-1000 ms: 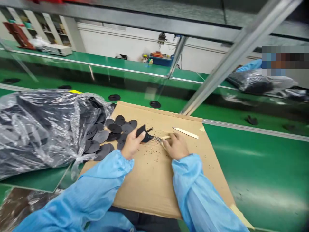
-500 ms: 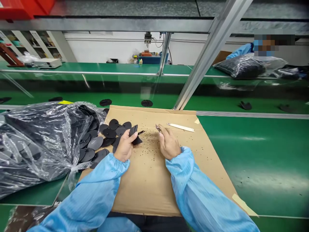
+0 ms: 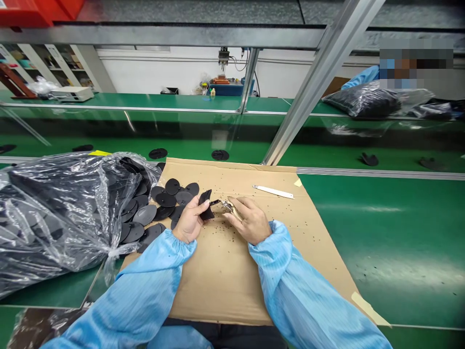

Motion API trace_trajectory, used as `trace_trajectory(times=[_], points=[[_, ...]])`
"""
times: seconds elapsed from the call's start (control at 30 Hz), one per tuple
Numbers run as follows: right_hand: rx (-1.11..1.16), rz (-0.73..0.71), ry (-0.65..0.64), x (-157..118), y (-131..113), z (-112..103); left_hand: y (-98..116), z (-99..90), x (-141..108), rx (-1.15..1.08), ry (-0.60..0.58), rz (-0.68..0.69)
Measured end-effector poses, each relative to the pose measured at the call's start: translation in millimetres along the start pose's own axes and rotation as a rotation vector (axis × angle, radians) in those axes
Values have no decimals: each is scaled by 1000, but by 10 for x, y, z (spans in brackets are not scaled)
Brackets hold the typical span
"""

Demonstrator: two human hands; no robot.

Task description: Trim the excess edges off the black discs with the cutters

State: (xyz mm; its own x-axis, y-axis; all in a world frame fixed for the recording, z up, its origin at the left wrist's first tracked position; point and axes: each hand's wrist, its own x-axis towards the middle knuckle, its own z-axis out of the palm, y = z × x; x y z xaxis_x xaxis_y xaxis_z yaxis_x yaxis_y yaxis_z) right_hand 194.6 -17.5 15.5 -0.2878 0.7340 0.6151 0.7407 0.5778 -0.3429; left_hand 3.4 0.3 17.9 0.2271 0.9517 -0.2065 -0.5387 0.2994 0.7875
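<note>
In my left hand (image 3: 189, 223), the fingers grip a dark, curved black plastic part (image 3: 205, 206). A thin black stem (image 3: 215, 201) sticks out from it to the right. My right hand (image 3: 250, 220) is closed around small nippers (image 3: 228, 205) with silvery jaws and a pale handle. The jaws are at the tip of the stem; whether they bite on it is too small to tell. Both hands are over a brown cardboard sheet (image 3: 218, 276) strewn with tiny black bits. To the left of my left hand lie several round black discs (image 3: 165, 199).
A clear plastic bag (image 3: 69, 218) full of black discs bulges at the left. On the cardboard's right part lies a long white strip-like tool (image 3: 273, 192). A slanted metal post (image 3: 301, 102) rises behind the sheet. Another person's blue sleeve (image 3: 365, 77) shows at the far right.
My right hand has moved left with the nippers, bringing the jaws to the stem. The black part in my left hand has turned a little.
</note>
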Motion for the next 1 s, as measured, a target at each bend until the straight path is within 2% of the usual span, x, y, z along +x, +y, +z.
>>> trace_trajectory(times=[0.23,0.43,0.67,0.77,0.9,1.0], points=[[-23,4,2,-11,2,5,-3,-16,2,8,-16,-7],[-72,-58,-37,19,11,-32,-22,-25,14,17,-28,18],[-80,0,-142,21,-20,-43,-20,-16,0,40,-16,11],[-23,61,-110,0,-27,-6,-7,13,-17,60,-9,14],[36,167,-7,-15,-14,24,3,24,-16,118,16,54],[58,199,4,-18,-2,23,3,-2,12,103,46,90]])
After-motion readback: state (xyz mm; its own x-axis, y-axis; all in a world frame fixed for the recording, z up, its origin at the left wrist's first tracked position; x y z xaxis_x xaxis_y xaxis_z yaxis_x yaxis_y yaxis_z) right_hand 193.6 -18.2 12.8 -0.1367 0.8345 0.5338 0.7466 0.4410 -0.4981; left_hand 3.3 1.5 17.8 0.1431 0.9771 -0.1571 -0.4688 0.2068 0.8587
